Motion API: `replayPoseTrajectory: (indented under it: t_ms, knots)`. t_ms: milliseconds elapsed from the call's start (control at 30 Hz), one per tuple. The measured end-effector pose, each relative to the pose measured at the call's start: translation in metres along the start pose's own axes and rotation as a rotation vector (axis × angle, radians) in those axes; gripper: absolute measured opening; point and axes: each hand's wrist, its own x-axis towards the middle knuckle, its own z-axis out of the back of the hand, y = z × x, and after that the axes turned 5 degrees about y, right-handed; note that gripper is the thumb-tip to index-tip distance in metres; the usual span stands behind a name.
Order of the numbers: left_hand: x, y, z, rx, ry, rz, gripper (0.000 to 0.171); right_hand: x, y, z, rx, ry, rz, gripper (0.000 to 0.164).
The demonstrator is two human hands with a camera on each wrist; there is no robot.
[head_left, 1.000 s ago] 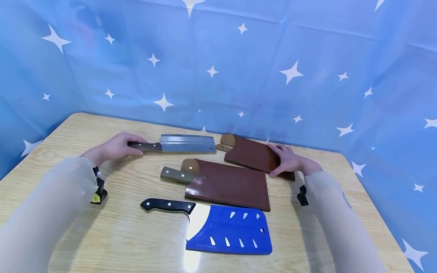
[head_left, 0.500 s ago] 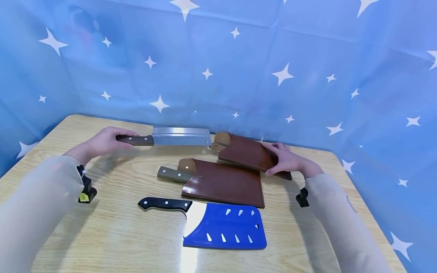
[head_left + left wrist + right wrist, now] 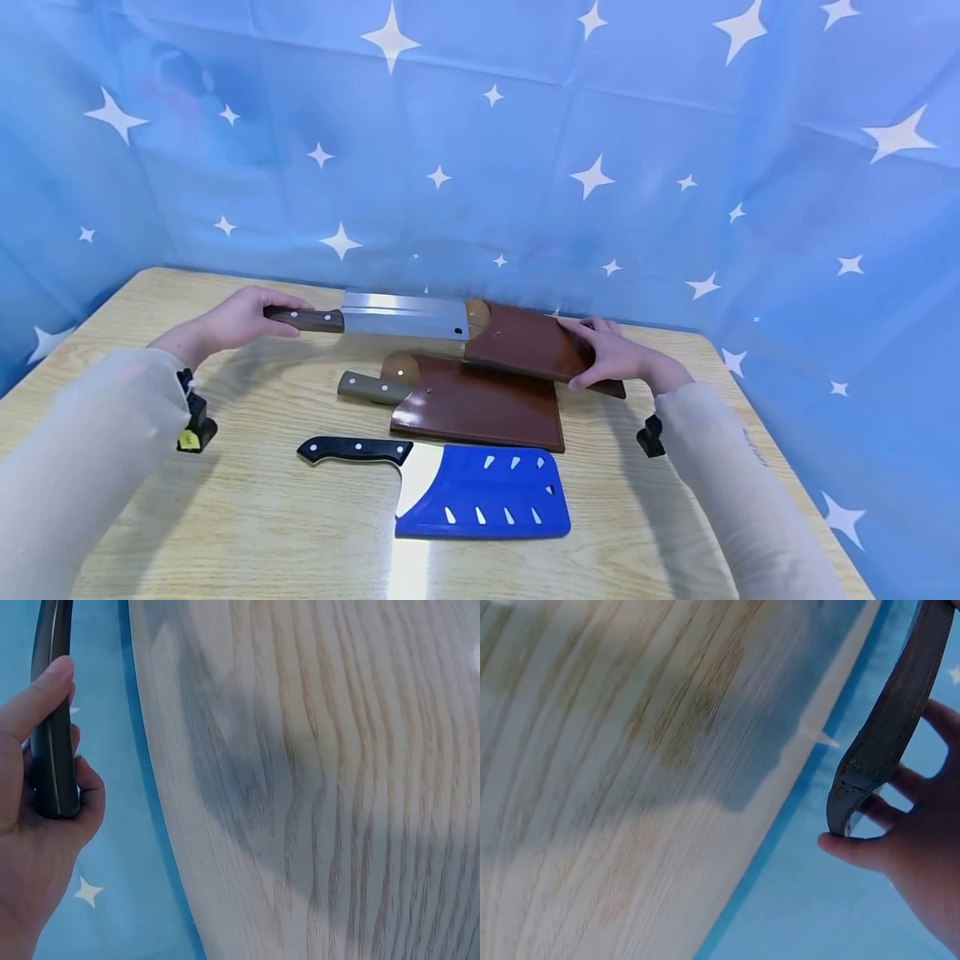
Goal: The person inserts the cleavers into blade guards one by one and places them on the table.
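Note:
My left hand [image 3: 243, 318] grips the dark wooden handle [image 3: 303, 318] of a cleaver, its bare steel blade [image 3: 405, 317] pointing right above the table. In the left wrist view the fingers curl round that handle [image 3: 54, 757]. My right hand [image 3: 618, 357] holds the right end of a brown leather knife sheath [image 3: 517, 335], thumb on the near edge. Seen edge-on in the right wrist view, this sheath [image 3: 889, 720] sits between thumb and fingers. The blade's end, hole still visible, overlaps the sheath's left end and round tan flap [image 3: 477, 313]; whether they touch I cannot tell.
A second brown leather sheath [image 3: 480, 408] with an olive-handled knife [image 3: 371, 388] in it lies mid-table. Nearer is a black-handled cleaver [image 3: 356, 449] in a blue slotted blade cover [image 3: 487, 492]. A blue star-printed cloth [image 3: 450, 125] hangs behind the wooden table [image 3: 247, 517].
My left hand has lifted the cleaver, drawn it left, then brought it right against the sheath's left end in view. My right hand keeps hold of the sheath. The head view has shifted.

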Motion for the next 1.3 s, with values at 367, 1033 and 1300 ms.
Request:
replayPoseTrajectory:
  t_ms: [367,1033,1300]
  knots:
    - [0.004,-0.013,-0.009,-0.005,0.026,-0.06,0.04,-0.002,0.018,0.0,0.014,0.0,0.006,0.103]
    - [0.018,-0.026,-0.025,-0.035,0.057,-0.091,0.04,0.006,0.039,0.003,-0.014,0.008,0.059,0.103]
    - [0.024,-0.03,-0.029,-0.043,0.059,-0.105,0.04,0.01,0.048,0.004,-0.032,0.009,0.059,0.104]
